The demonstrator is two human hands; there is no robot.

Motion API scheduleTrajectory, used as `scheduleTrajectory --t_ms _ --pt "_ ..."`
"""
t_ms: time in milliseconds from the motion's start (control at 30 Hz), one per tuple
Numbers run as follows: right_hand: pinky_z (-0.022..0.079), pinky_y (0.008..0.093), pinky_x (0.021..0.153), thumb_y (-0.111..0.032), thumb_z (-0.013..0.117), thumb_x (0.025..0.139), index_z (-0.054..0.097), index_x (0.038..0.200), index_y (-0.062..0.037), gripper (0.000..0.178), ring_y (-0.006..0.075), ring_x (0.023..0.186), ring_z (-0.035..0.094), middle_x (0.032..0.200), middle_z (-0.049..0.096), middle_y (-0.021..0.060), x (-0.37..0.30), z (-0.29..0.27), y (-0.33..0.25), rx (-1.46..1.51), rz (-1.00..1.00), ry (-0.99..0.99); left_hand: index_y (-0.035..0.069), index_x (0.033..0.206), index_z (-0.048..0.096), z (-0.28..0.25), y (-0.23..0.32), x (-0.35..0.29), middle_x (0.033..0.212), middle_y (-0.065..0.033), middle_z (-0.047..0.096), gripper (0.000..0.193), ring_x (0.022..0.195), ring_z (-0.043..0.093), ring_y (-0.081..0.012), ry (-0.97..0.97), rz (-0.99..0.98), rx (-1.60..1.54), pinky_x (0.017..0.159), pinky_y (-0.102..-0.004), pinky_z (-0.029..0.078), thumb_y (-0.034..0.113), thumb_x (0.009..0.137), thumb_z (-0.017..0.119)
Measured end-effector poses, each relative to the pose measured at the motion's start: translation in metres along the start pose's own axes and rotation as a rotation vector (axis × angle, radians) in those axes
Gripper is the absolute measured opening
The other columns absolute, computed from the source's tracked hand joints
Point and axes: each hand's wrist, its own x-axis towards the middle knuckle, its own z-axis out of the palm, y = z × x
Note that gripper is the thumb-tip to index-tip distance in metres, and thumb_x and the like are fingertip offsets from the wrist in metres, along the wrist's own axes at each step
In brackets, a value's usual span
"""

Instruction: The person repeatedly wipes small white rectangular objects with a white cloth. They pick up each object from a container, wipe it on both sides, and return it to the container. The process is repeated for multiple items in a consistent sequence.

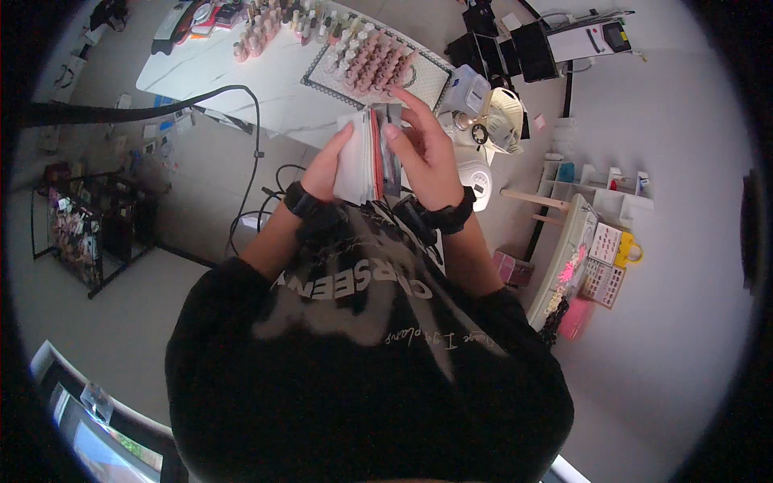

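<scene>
Close in front of my chest, between both hands, stands a stack of thin flat packets or cards (pixel 354 165), mostly white with a red layer and a dark grey one on the right. Its exact kind is too small to tell. My left hand (pixel 326 167) is closed on the white side, thumb along the upper edge. On the grey side, my right hand (pixel 433 161) grips with its thumb across the face, while the index finger points up and away from the stack. Dark bands circle both wrists.
Beyond the hands is a white marbled table (pixel 274 97) with a patterned mat (pixel 435 76) and rows of small polish bottles (pixel 374 60). A white round device (pixel 475 177) and a basket (pixel 506 113) stand right. A black cable (pixel 256 161) hangs left; a shelf (pixel 101 225) stands lower left.
</scene>
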Motion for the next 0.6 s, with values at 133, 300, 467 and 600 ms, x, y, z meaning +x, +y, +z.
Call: scheduleTrajectory --t_ms 133,300,467,600 --pt "0.046 0.0214 0.065 -0.014 0.06 0.091 0.043 0.135 -0.0076 0.048 0.0073 0.072 0.057 0.111 0.061 0.0153 -0.001 0.0 0.012 0.124 -0.092 0.012 0.007 0.128 0.049 0.005 0.006 -0.004 0.11 -0.0086 0.062 0.046 0.094 0.063 -0.0191 -0.007 -0.028 -0.001 0.081 -0.0334 0.052 0.039 0.1 0.033" --pt "0.042 0.0174 0.059 -0.009 0.058 0.091 0.043 0.135 -0.0083 0.046 0.0031 0.068 0.053 0.113 0.062 0.0097 -0.002 -0.005 0.005 0.098 0.04 -0.115 0.008 0.128 0.048 -0.002 0.008 -0.005 0.108 -0.0093 0.062 0.045 0.089 0.064 -0.019 -0.236 -0.05 -0.025 0.077 -0.0334 0.053 0.04 0.1 0.034" --pt "0.046 0.0188 0.06 -0.007 0.059 0.09 0.035 0.138 -0.0099 0.054 0.0044 0.07 0.055 0.121 0.06 0.0093 -0.002 -0.001 0.003 0.281 0.017 -0.069 0.008 0.126 0.047 -0.003 0.006 -0.003 0.106 -0.01 0.062 0.045 0.088 0.063 -0.0208 -0.257 -0.058 0.06 0.076 -0.0337 0.054 0.042 0.1 0.035" --pt "0.049 0.0209 0.063 -0.007 0.061 0.089 0.033 0.138 -0.0103 0.057 0.0067 0.073 0.058 0.125 0.057 0.0112 -0.002 -0.008 0.003 0.34 0.08 -0.108 0.003 0.124 0.048 0.004 0.002 0.001 0.102 -0.0175 0.064 0.053 0.086 0.065 -0.0238 -0.118 -0.048 0.204 0.072 -0.0326 0.054 0.044 0.1 0.026"
